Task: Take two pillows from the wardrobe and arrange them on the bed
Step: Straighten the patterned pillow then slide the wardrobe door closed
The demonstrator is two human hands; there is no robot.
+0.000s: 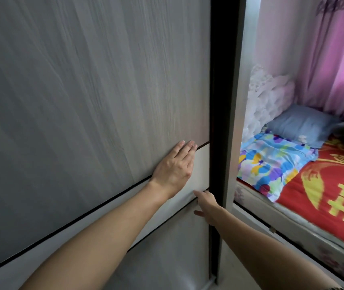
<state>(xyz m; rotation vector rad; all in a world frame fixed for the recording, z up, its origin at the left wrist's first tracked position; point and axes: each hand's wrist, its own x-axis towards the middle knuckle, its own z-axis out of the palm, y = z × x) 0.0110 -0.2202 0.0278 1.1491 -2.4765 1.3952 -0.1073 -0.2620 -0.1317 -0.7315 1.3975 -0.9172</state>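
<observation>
Right now your left hand (pixel 175 166) lies flat and open against the wardrobe door (pixel 87 84), fingers together, palm pressed over the pale horizontal band (pixel 201 170) that crosses the panel. That door is a tall grey slab with streaky wood-grain laminate, matte and smooth, edged by thin dark lines along the band. Your right hand (pixel 205 206) sits lower at the door's right edge, fingers curled around toward the dark vertical frame (pixel 221 101); whether it grips the edge or only rests there, you cannot tell from this angle.

Over to the right lies the bed (pixel 305 225), its long axis running away from you toward the pink curtain (pixel 338 59). On it you have 2 pillows in view: a blue-grey pillow (pixel 300 124), soft and puffy, lying flat at the far end, and a flat floral pillow (pixel 271 164) in bright blue, yellow and purple blotches, just in front of it, its long side slanting across the mattress. Beside them spreads a red blanket (pixel 334 185) with yellow characters. White frilly fabric (pixel 265 97) is bunched at the wall behind.
</observation>
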